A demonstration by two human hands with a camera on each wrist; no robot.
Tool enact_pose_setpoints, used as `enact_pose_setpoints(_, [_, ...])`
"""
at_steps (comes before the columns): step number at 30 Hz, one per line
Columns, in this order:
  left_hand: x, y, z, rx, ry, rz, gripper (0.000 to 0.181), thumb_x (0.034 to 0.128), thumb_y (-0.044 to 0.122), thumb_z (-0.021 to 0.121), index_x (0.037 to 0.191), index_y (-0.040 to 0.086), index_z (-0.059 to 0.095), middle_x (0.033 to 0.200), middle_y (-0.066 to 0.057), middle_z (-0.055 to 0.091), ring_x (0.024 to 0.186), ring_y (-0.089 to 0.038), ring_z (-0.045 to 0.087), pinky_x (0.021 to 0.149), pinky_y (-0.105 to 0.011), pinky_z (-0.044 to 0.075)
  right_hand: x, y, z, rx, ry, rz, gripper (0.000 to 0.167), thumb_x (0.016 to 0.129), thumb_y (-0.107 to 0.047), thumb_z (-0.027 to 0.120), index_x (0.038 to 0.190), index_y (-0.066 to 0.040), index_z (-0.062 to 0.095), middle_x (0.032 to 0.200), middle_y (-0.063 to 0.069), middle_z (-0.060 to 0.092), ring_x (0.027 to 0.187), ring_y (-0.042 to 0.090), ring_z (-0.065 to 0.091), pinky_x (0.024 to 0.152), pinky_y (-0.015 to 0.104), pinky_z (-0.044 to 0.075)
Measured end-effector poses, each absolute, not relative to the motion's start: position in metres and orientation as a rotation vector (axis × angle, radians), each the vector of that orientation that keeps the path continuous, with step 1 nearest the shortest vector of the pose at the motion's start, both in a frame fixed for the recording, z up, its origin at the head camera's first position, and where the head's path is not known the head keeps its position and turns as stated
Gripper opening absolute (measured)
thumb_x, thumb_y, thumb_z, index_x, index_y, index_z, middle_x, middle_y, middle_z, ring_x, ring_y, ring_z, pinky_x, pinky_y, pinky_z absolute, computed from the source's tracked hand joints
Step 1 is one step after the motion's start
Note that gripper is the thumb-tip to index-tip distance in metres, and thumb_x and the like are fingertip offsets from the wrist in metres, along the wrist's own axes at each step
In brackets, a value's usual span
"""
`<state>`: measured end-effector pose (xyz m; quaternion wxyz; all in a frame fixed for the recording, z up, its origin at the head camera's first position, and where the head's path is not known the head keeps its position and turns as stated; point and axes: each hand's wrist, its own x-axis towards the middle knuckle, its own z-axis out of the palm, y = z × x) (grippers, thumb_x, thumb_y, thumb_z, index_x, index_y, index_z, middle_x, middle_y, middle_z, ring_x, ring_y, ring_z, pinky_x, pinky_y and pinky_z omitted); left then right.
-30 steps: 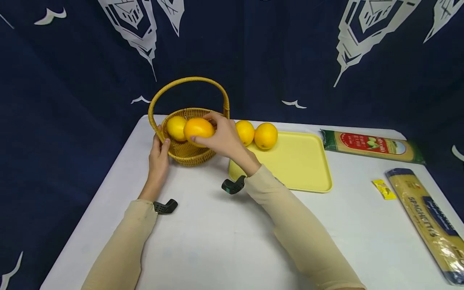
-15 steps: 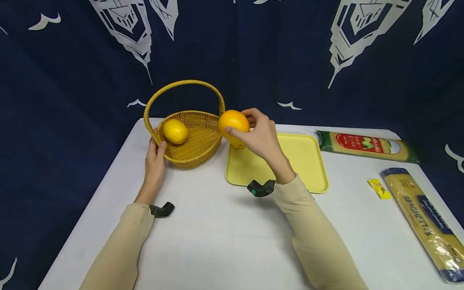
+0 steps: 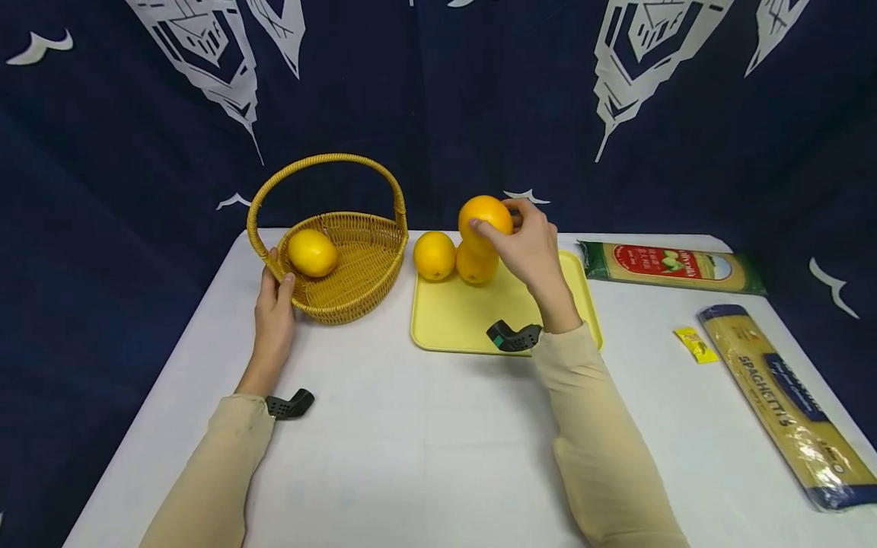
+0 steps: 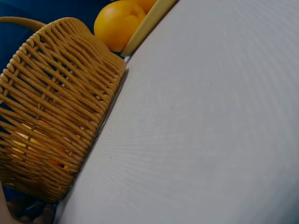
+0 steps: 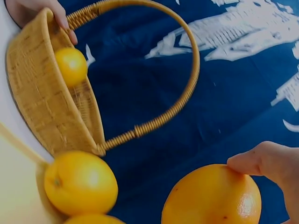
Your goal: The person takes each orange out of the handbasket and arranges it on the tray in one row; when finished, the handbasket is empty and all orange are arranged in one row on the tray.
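Note:
My left hand (image 3: 275, 316) grips the left rim of a wicker basket (image 3: 356, 293) with a tall arched handle. One orange (image 3: 313, 253) lies inside at the left. To the right, my right hand (image 3: 534, 247) holds another orange (image 3: 483, 216) between thumb and fingers, above a pale yellow tray (image 3: 459, 327). Two more oranges sit side by side at the tray's back left: one orange (image 3: 435, 256) is in full view, the other orange (image 3: 477, 266) is partly covered by the held one. In the left wrist view the basket wall (image 4: 56, 93) hides most of the left hand.
Right of the tray lies a green-ended pasta packet (image 3: 674, 266). Nearer are a small yellow sachet (image 3: 696, 345) and a long spaghetti packet (image 3: 788, 403). A dark blue curtain (image 3: 452, 99) hangs behind the white table (image 3: 411, 457).
My right hand has lifted the orange out of the basket and carried it right, over the tray. The left hand still holds the basket rim. The head view has shifted slightly.

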<state>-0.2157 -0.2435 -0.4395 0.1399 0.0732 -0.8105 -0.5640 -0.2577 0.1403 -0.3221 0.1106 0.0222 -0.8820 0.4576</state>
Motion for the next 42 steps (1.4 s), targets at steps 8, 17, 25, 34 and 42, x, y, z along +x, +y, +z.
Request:
enact_pose_setpoints(8, [-0.215,-0.241,-0.435,0.192,-2.322,-1.649,0.06,0.1155,0.034,0.037,0.171,0.028,0.015,0.176,0.007,0.019,0.161,-0.011,0.018,0.134,-0.034,0.016,-0.262,0.166,-0.324,-0.136,-2.694,1.278,0.081,0.095,-0.055,0.067,0.15,0.001,0.049,0.14,0.023,0.06,0.127,0.04,0.049,0.099,0.049,0.049])
enact_pose_setpoints(17, [-0.221,-0.247,-0.447,0.169,-2.331,-1.59,0.059,0.1144,0.042,0.038,0.169,0.038,0.017,0.174,0.013,0.021,0.16,-0.009,0.02,0.133,-0.033,0.017,-0.268,0.182,-0.339,-0.247,-2.794,1.252,0.079,0.096,-0.057,0.062,0.144,0.005,0.053,0.13,0.025,0.062,0.112,0.038,0.057,0.09,0.045,0.051])
enact_pose_setpoints(25, [-0.212,-0.239,-0.432,0.198,-2.332,-1.64,0.06,0.1153,0.034,0.037,0.171,0.028,0.016,0.176,0.007,0.02,0.161,-0.012,0.019,0.134,-0.034,0.016,-0.282,0.189,-0.37,-0.348,-2.891,1.169,0.083,0.097,-0.063,0.059,0.135,0.01,0.053,0.124,0.027,0.06,0.108,0.039,0.054,0.091,0.045,0.05])
enact_pose_setpoints(34, [-0.214,-0.245,-0.442,0.161,-2.311,-1.62,0.059,0.1146,0.042,0.037,0.17,0.035,0.017,0.175,0.009,0.021,0.16,-0.011,0.022,0.133,-0.036,0.019,-0.288,0.188,-0.378,-0.369,-2.947,1.132,0.095,0.099,-0.072,0.046,0.143,0.012,0.052,0.139,0.032,0.057,0.123,0.044,0.052,0.107,0.054,0.048])
enact_pose_setpoints(42, [-0.215,-0.245,-0.444,0.178,-2.322,-1.603,0.06,0.1147,0.041,0.037,0.17,0.033,0.016,0.175,0.011,0.021,0.16,-0.01,0.022,0.133,-0.035,0.019,-0.289,0.19,-0.378,-0.383,-2.885,1.181,0.09,0.1,-0.065,0.053,0.15,0.009,0.046,0.145,0.031,0.054,0.131,0.046,0.047,0.115,0.055,0.044])
